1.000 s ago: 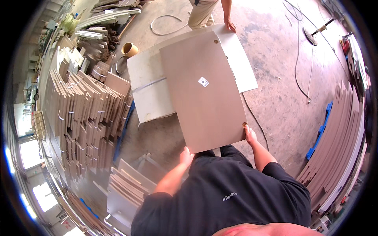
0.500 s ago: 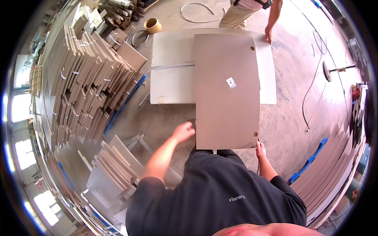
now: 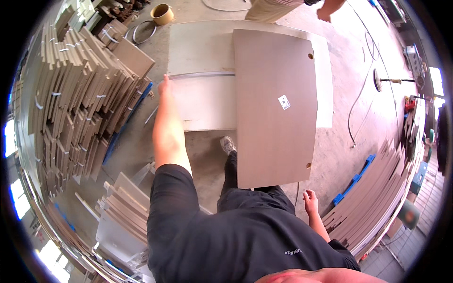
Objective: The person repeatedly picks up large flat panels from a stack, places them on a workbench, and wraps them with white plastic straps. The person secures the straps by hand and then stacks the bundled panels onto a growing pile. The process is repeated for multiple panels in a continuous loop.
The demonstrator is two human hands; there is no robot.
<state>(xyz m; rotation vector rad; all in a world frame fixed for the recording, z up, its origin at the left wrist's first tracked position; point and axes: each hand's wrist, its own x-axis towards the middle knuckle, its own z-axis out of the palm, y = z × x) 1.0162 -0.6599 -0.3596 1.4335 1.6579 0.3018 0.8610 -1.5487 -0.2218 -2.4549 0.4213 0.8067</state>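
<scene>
A brown-grey flat panel with a small white label and two round holes by its right edge lies across a pale work table. My left arm is stretched out to the table's left edge. There my left hand is at the end of a grey strip running across the tabletop; its fingers are too small and hidden to show a grip. Beside the panel's near right corner, my right hand hangs apart from it, fingers loosely curled and holding nothing.
Tall stacks of panels stand at the left, more boards at the near left and a further stack at the right. A tape roll lies on the floor. Across the table is another person's hand. Cables trail at the right.
My left hand has moved from beside the panel out to the table's left edge. My right hand has left the panel's corner. The other person's hand has come off the table's far edge.
</scene>
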